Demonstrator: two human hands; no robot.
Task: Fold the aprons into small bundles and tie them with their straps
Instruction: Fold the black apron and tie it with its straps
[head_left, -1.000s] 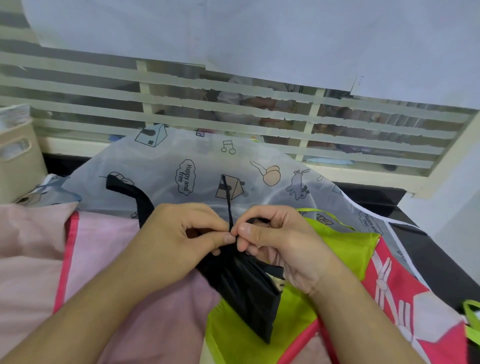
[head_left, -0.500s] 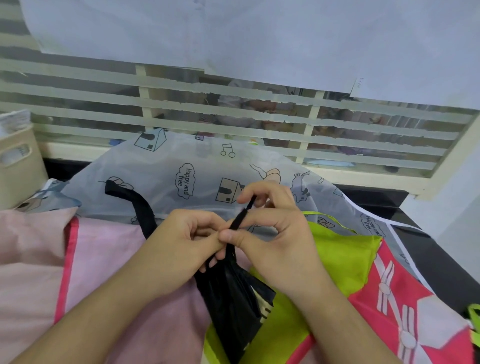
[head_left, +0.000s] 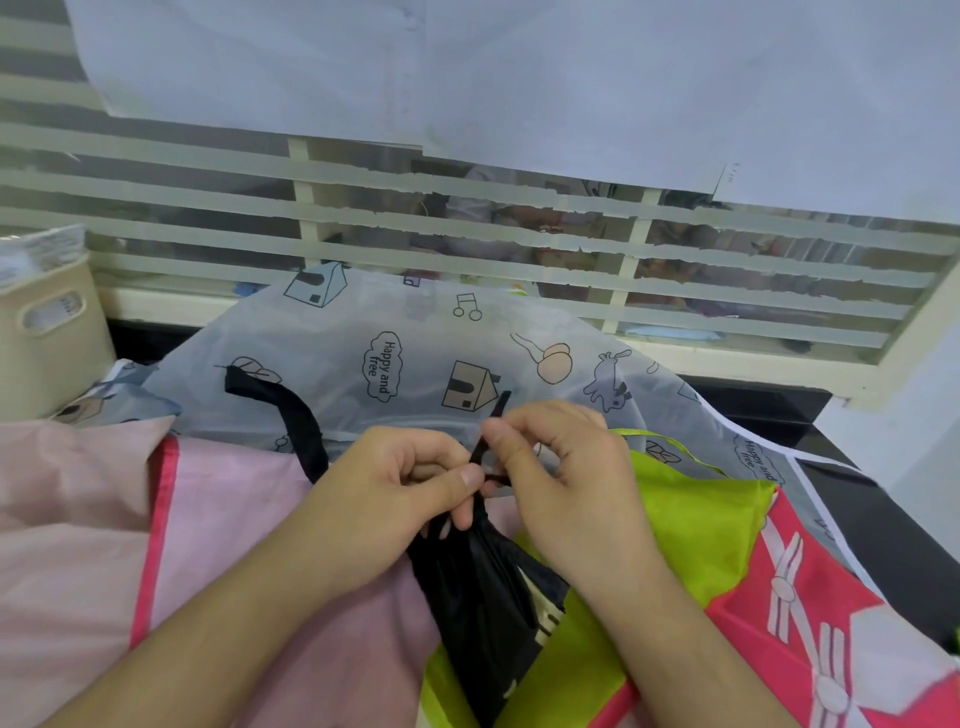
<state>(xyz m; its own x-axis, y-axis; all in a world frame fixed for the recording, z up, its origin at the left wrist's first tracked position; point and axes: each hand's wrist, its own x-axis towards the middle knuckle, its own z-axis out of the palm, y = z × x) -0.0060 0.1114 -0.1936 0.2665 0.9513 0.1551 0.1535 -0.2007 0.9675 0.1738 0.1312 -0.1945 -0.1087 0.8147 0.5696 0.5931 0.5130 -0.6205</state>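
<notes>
A folded black apron bundle (head_left: 483, 613) hangs between my hands, its top gathered. My left hand (head_left: 384, 499) pinches the thin black strap (head_left: 493, 415) near the bundle's neck with thumb and fingers. My right hand (head_left: 566, 467) pinches the same strap a little higher, and the strap's free end sticks up above its fingers. A wider black strap (head_left: 291, 410) trails off to the left over the other aprons.
Under the bundle lie a pink apron (head_left: 93, 545), a lime green apron (head_left: 696, 519), a red and white patterned apron (head_left: 841, 613) and a translucent printed apron (head_left: 415, 353). A beige basket (head_left: 47, 332) stands at far left. A slatted window runs behind.
The bundle swung from lying slanted to hanging down. My right hand moved up along the strap, then settled close beside my left hand; the strap's upright end is shorter now.
</notes>
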